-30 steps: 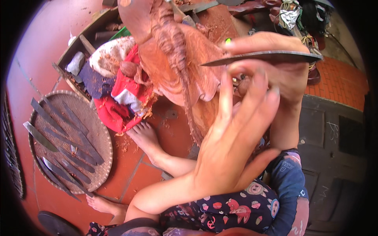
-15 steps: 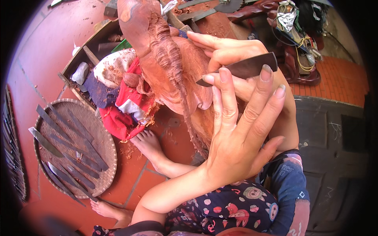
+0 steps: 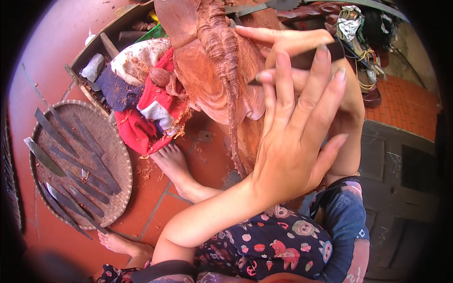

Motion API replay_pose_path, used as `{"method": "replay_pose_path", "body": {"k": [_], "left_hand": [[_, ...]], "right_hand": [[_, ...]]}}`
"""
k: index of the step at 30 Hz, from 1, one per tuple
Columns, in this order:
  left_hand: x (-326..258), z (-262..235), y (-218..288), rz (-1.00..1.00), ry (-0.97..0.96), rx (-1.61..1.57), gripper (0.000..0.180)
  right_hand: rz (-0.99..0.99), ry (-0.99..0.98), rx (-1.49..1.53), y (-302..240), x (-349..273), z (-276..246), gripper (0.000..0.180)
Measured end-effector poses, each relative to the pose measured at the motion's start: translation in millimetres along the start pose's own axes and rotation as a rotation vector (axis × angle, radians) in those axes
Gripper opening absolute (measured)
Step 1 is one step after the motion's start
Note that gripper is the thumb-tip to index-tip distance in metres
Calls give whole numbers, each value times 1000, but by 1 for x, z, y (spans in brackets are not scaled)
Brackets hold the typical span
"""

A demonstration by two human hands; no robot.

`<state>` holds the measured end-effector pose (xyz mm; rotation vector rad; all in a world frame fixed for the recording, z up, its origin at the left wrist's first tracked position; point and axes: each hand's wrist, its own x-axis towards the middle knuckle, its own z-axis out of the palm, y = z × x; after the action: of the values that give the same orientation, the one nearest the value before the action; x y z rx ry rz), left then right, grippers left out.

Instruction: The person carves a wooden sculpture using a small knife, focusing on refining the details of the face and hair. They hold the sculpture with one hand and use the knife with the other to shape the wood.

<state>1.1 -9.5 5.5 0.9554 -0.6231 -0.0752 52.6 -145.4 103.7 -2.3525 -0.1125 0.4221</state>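
A reddish-brown wood carving (image 3: pixel 200 80), smooth on its sides with a rough ridged strip down the middle, stands in front of me. My right hand (image 3: pixel 306 45) is closed around a thin dark metal blade (image 3: pixel 304 60), whose narrow tip lies close to the carving's right side. Its index finger stretches out to the wood. Lower and nearer, my left hand (image 3: pixel 295 137) is open with its fingers spread and its back toward me. Its fingertips reach over the blade, and whether they press on it cannot be told.
At the left, a round woven tray (image 3: pixel 127 188) carries several flat metal blades. Red and white cloths (image 3: pixel 137 127) with shavings lie against the carving, beside a wooden box (image 3: pixel 75 78). A bare foot (image 3: pixel 174 165) rests below. Cords (image 3: pixel 365 87) hang at the upper right, above a dark panel (image 3: pixel 377 160).
The view has shifted, so the carving and both hands sit higher and farther right in the picture. My right hand keeps its hold on the blade; my left hand's fingers stay spread.
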Motion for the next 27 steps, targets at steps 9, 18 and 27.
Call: {"method": "replay_pose_path", "body": {"k": [9, 18, 27], "left_hand": [[5, 9, -6, 38, 68, 46, 85], [7, 8, -13, 77, 59, 119, 97], [11, 5, -18, 141, 76, 165, 103]], "right_hand": [[-134, -150, -219, -3, 11, -8, 19], [-62, -48, -163, -1, 16, -1, 11], [-97, -138, -406, -4, 15, -6, 44]]}}
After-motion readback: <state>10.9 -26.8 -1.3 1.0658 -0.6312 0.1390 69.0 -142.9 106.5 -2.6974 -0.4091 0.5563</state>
